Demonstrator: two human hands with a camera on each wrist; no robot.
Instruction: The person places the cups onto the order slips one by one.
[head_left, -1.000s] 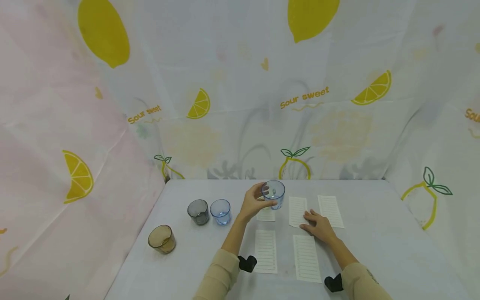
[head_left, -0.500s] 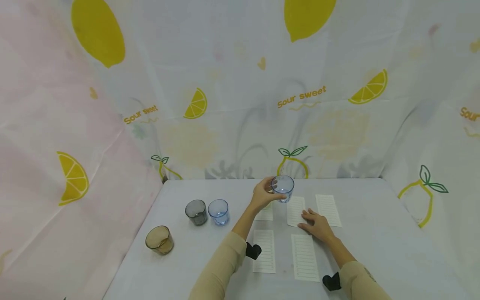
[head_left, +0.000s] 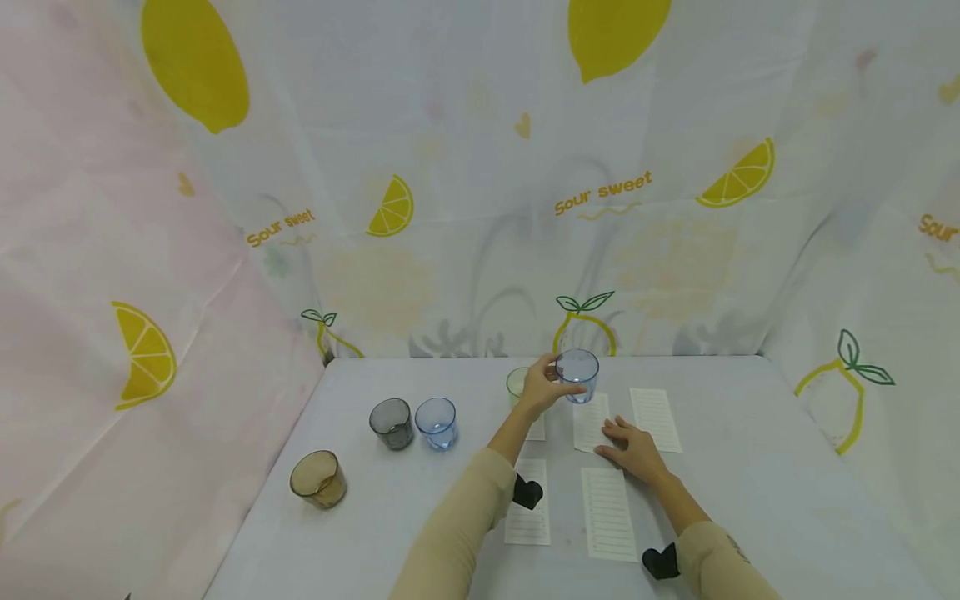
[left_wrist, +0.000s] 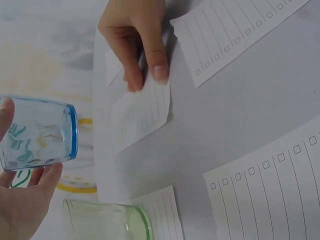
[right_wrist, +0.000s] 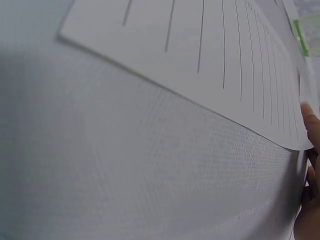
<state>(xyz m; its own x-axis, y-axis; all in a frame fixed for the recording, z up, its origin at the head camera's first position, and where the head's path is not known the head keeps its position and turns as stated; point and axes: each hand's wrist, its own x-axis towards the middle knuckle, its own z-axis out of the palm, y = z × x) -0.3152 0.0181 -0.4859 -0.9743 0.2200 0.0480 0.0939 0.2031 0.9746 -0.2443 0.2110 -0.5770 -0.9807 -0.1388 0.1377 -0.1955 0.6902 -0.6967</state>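
My left hand (head_left: pixel 542 387) holds a clear blue glass tumbler (head_left: pixel 583 388) by its side, thumb in front and fingers behind. In the left wrist view the tumbler (left_wrist: pixel 40 132) has a darker blue rim and is raised above the table. Below it lies a lined white paper sheet (head_left: pixel 587 423). On the near right edge of that sheet rest the thumb and fingertips of my right hand (head_left: pixel 637 454). A green glass tumbler (left_wrist: pixel 100 220) stands on another sheet (head_left: pixel 536 430), partly hidden behind my left hand in the head view.
At left stand an amber tumbler (head_left: pixel 320 481), a grey tumbler (head_left: pixel 393 425) and a second blue tumbler (head_left: pixel 437 425). More checklist sheets lie at back right (head_left: pixel 657 421), front right (head_left: pixel 609 514) and front left (head_left: pixel 527 529). A lemon-print curtain (head_left: pixel 465 275) backs the white table.
My left hand has carried the blue tumbler to the right, from near the green tumbler to over the middle back sheet. The green tumbler shows more now. My right hand stays put.
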